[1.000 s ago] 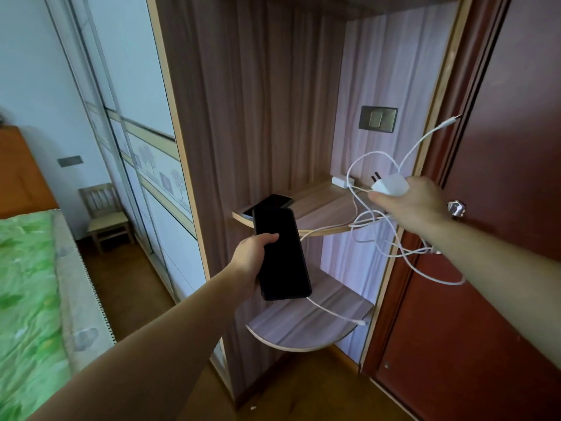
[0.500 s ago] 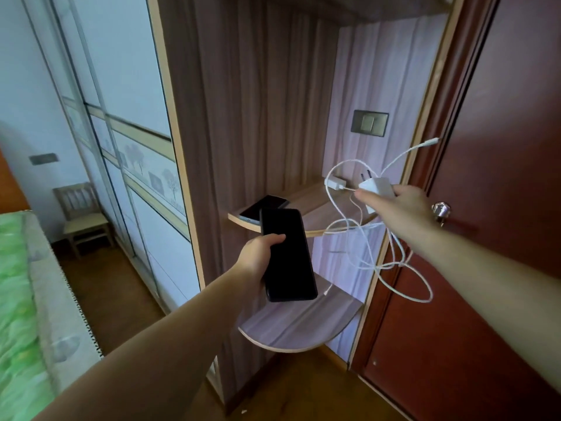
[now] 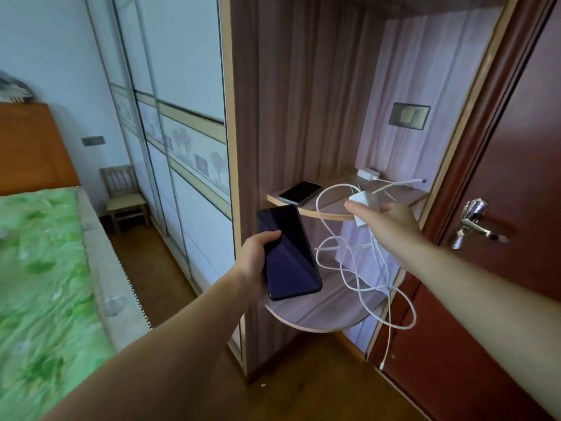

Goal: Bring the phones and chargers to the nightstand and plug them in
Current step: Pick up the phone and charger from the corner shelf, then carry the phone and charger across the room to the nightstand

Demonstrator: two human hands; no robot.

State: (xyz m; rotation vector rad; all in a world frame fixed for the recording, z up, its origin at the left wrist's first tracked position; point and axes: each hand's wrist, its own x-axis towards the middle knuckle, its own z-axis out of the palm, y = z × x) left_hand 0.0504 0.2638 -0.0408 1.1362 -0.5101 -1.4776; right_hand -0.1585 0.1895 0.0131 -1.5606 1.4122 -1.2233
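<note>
Head cam: our left hand (image 3: 253,262) grips a phone (image 3: 288,252); right hand (image 3: 387,221) pinches a charger (image 3: 362,205), maybe w/ its cable (image 3: 358,268).

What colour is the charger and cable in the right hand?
White, both the charger and its tangled cable, seen clearly in the head view, held in the right hand.

two phones here, one held (image 3: 288,253), one on the shelf (image 3: 300,192). two white chargers, one held (image 3: 362,208), one by the wall (image 3: 368,174). two curved shelves (image 3: 334,208), (image 3: 318,311). one chair (image 3: 123,196).
</note>
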